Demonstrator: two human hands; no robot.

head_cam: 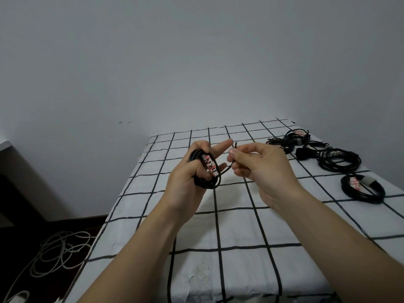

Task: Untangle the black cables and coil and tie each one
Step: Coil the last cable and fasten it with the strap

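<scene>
Head view: your left grip [185, 178] clasps the coiled cable [209, 183], right grip [262, 169] pinches its end [225, 170]; other coils [341, 169] right of it.

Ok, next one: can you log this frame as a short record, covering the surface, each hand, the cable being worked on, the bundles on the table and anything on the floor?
surface: table under a white cloth with a black grid
left hand: grips the coiled black cable above the cloth
label: white tag with red and black marks on that coil
right hand: pinches the thin black strand leading from the coil
set aside, right of cloth: near bundle, middle bundle, far bundle
floor, left: loose pale cable
</scene>
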